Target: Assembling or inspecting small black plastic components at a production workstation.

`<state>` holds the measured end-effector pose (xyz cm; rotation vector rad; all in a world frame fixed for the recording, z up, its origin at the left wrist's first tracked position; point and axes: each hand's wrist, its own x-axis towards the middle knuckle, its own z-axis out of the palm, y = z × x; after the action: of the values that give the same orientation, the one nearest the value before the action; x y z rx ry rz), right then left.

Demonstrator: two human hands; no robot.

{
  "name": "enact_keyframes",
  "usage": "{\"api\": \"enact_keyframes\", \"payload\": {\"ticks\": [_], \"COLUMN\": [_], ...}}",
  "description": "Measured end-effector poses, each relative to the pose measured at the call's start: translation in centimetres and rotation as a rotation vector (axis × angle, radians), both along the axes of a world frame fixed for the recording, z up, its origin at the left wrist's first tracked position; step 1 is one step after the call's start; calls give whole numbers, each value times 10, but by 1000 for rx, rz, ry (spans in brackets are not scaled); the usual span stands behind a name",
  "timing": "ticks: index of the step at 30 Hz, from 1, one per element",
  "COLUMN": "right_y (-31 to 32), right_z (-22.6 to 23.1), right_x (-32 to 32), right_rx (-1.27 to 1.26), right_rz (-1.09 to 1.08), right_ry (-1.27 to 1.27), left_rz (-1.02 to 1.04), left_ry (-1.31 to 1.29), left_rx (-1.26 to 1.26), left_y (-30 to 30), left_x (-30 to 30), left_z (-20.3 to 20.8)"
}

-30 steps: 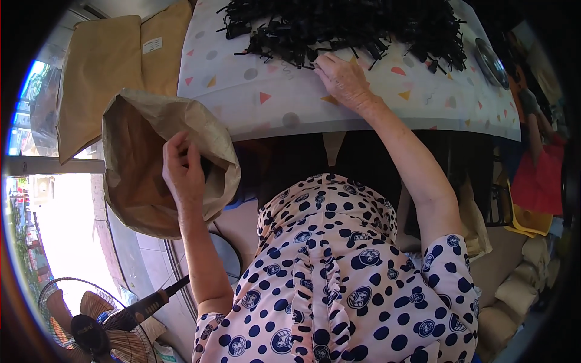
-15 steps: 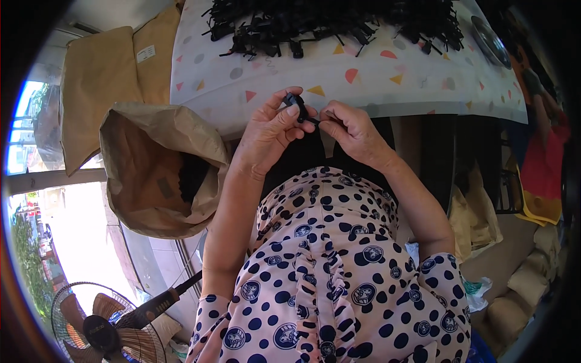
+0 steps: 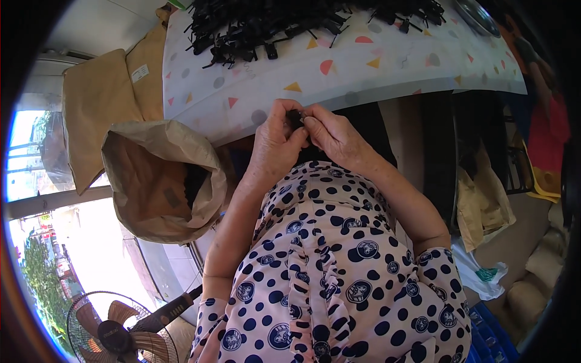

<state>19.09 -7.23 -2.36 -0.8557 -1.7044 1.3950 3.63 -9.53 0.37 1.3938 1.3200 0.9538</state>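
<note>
Just off the near edge of the table, my two hands are close together over a small black plastic part (image 3: 295,118). My left hand (image 3: 273,140) is closed round it, thumb and fingers curled, so most of the part is hidden. From the other side, my right hand (image 3: 336,138) pinches at the same part with thumb and forefinger. A large pile of similar black parts (image 3: 242,30), with thin straps or stems sticking out, lies on the patterned tablecloth (image 3: 339,81) ahead of my hands.
An open brown paper sack (image 3: 151,181) with some black stuff inside stands to my left. Behind it are flat brown cartons or bags (image 3: 100,109). A fan (image 3: 118,336) is at lower left, a metal dish (image 3: 478,17) at the table's far right, and a paper bag (image 3: 484,199) at right.
My right hand has moved in against the left, and both now meet at the black part, which shows less than before. The whole view has tilted slightly.
</note>
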Motion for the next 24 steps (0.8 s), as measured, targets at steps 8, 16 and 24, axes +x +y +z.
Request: {"api": "enact_keyframes", "payload": {"ticks": [8,16,24], "right_y": [0,3,2], "right_z": [-4,-14,-11], "right_x": [-13,-34,-23], "right_rx": [22,51,-177], "right_rz": [-76,-173,-49], "right_ry": [-25,-44,161], "left_rz": [65,127,160], "left_ry": [270,470,-534], "left_rx": [151,340,63], "left_y": [-2,0,-3], "left_x": [1,-13,-24], "left_z": [-4,-16,-5]}}
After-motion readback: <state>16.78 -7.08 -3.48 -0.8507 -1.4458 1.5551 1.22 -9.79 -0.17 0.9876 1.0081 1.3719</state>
